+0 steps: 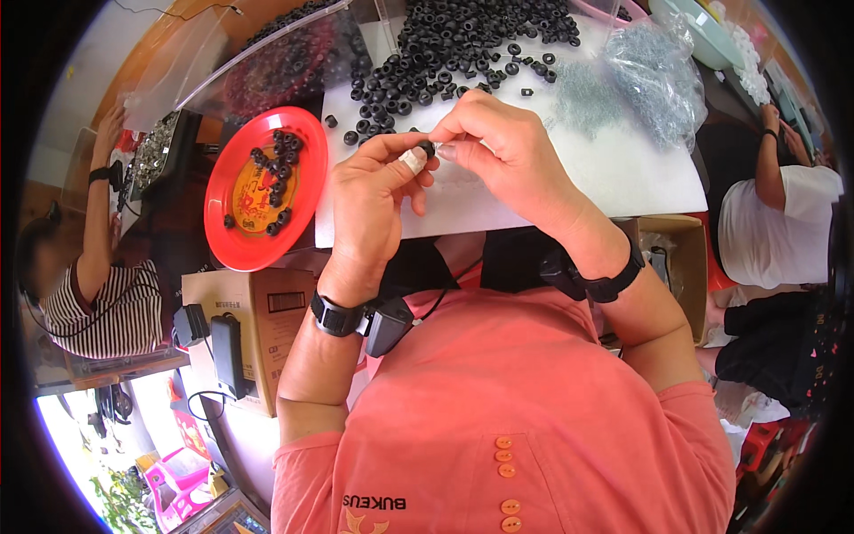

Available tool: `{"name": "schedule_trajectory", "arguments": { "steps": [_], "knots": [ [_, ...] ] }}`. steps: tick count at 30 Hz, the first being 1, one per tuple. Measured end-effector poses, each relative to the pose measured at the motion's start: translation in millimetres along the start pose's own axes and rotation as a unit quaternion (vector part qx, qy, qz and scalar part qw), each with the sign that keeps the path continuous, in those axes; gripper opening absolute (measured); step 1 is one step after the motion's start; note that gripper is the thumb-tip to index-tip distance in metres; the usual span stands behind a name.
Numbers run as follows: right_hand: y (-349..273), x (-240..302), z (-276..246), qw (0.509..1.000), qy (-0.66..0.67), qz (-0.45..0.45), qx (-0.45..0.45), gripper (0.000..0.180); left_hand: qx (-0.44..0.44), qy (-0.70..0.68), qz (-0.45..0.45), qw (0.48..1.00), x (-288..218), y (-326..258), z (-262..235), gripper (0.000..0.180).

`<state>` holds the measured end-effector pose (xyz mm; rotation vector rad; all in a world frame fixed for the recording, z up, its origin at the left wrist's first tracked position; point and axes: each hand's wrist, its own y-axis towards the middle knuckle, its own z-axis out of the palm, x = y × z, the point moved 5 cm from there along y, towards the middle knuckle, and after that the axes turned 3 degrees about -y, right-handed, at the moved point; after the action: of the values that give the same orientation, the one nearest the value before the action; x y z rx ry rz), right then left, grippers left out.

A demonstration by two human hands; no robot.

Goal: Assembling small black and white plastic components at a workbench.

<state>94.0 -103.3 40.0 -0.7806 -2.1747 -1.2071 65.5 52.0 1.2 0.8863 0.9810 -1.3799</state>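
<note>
My left hand (369, 191) is closed, pinching a small black round part (428, 149) between thumb and forefinger. White wrapping covers its thumb tip. My right hand (511, 151) meets it there, thumb and forefinger pressed together right against the part. Whatever those right fingertips hold is too small to make out. Both hands are above the near edge of a white board (632, 182). Just beyond them spreads a big pile of similar black ring-like parts (467, 44), some lying loose. A red oval plate (242, 252) with several black parts stands left of my left hand.
Right of the pile lie loose thin grey metal pieces (583, 98) beside a clear bag (656, 84) of more. A clear bin (298, 67) is at the far left, cardboard boxes (258, 338) below. Other people work at left (107, 303) and right (774, 222).
</note>
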Motion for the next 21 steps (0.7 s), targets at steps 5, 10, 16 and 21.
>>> {"name": "schedule_trajectory", "arguments": {
  "steps": [5,10,16,21],
  "knots": [
    [-1.1,-1.5,1.3,0.999,0.034,0.007,-0.030,0.011,0.010,-0.010,0.011,1.000,-5.8,-2.0,5.4,0.020],
    [-1.2,-0.6,-0.6,0.967,0.232,0.103,-0.009,0.009,0.054,-0.072,-0.006,0.996,-8.4,-10.3,8.6,0.018],
    [-6.4,-8.2,6.2,0.910,0.357,0.203,0.057,0.008,0.048,-0.123,-0.050,0.990,-4.5,-24.3,9.6,0.019],
    [19.3,-6.4,1.8,0.995,-0.024,0.081,0.052,0.006,0.024,-0.101,-0.016,0.994,-3.1,-27.1,-9.1,0.018]
  ]
}}
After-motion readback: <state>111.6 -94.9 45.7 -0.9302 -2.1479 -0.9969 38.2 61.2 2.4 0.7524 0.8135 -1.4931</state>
